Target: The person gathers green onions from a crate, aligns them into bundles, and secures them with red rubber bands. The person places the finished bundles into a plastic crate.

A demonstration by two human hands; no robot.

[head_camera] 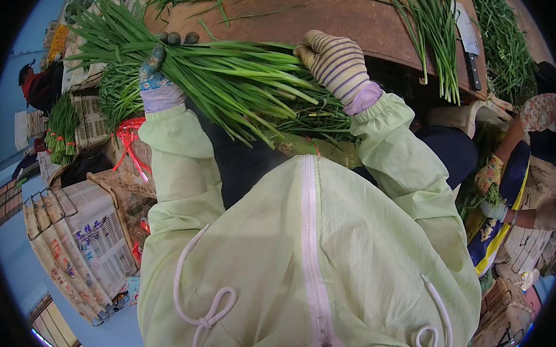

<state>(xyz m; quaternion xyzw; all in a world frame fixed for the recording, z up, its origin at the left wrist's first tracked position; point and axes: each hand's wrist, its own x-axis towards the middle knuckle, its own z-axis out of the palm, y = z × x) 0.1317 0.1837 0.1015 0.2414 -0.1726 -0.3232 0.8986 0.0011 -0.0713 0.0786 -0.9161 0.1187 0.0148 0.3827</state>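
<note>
My left hand [154, 75], in a blue patterned glove with dark fingertips, grips a bunch of garlic chives [235, 76] around its leafy part. The leaf tips fan out to the upper left, and the pale stem ends point right and down. My right hand [337, 62], in a striped knit glove, has its fingers curled at the right side of the bunch, on some stems; the exact hold is partly hidden. Beneath the bunch, looser chives [320, 119] lie on a green sack [291, 147] over my lap.
A wooden table [335, 15] ahead bears more chives [441, 42] and a kitchen cleaver [466, 31] near its right edge. Another chive heap [500, 44] lies beyond. Plastic crates [95, 239] and red ties [130, 139] are at left. A co-worker's gloved hands [490, 176] hold greens at right.
</note>
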